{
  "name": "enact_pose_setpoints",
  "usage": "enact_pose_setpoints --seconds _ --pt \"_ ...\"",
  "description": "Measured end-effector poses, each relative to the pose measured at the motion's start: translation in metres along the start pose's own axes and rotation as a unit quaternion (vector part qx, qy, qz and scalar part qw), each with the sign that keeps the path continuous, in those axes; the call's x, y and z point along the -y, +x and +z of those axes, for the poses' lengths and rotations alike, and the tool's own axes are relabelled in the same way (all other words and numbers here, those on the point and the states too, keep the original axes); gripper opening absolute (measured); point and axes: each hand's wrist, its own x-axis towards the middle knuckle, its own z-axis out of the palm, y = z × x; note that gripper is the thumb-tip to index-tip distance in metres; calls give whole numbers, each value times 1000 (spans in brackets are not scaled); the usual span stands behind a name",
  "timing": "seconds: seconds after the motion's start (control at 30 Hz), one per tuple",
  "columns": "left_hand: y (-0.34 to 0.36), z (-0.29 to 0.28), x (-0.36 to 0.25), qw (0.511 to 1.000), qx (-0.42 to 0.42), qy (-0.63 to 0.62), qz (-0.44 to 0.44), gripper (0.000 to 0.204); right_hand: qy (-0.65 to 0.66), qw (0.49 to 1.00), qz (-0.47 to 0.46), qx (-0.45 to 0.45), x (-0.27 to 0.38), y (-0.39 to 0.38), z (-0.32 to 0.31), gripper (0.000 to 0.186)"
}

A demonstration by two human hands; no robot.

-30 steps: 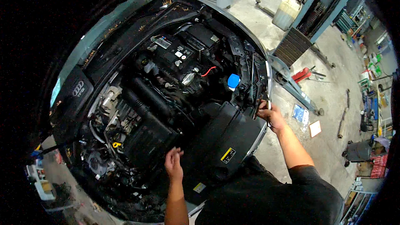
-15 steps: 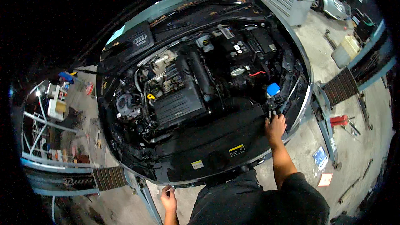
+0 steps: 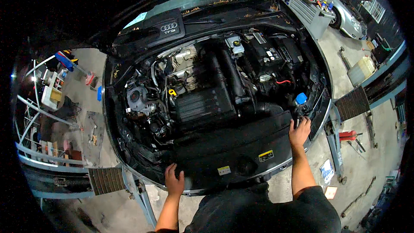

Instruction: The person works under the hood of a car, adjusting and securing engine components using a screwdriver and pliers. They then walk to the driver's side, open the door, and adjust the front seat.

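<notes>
A car's open engine bay fills the middle. My left hand [image 3: 174, 179] is at the front left edge of the black trim panel [image 3: 228, 146], its fingers apart and slightly bent, holding nothing. My right hand [image 3: 299, 133] has its fingers curled over the panel's right end, just below a blue cap [image 3: 301, 98]; what lies under the fingertips is too dark to make out. Behind the panel sit the black engine cover [image 3: 202, 105], a yellow dipstick loop [image 3: 172, 92] and the battery [image 3: 263, 49].
Lift arms with ribbed pads [image 3: 105, 181] [image 3: 351, 102] flank the car. A red jack [image 3: 348, 136] and flat packages [image 3: 326, 170] lie at right. A grey tool cart [image 3: 304, 13] and silver car [image 3: 349, 19] stand behind; the raised hood [image 3: 99, 13] overhangs the upper left.
The view has swung to show more floor at left. My right hand has left the right edge for the area below the blue cap. My left hand has lifted from the front edge onto the panel.
</notes>
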Motion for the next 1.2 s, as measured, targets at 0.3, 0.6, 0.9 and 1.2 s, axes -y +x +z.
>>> enact_pose_setpoints --seconds 0.3,0.6,0.9,1.2 --pt "105 76 29 990 26 34 134 56 283 944 -146 86 325 67 53 64" --pt "117 94 33 990 47 28 128 58 412 871 -34 267 561 227 245 90" --pt "120 76 30 984 108 106 91 55 326 894 7 306 658 286 285 47" --pt "116 91 36 987 97 70 103 52 713 580 -21 393 689 285 320 14"
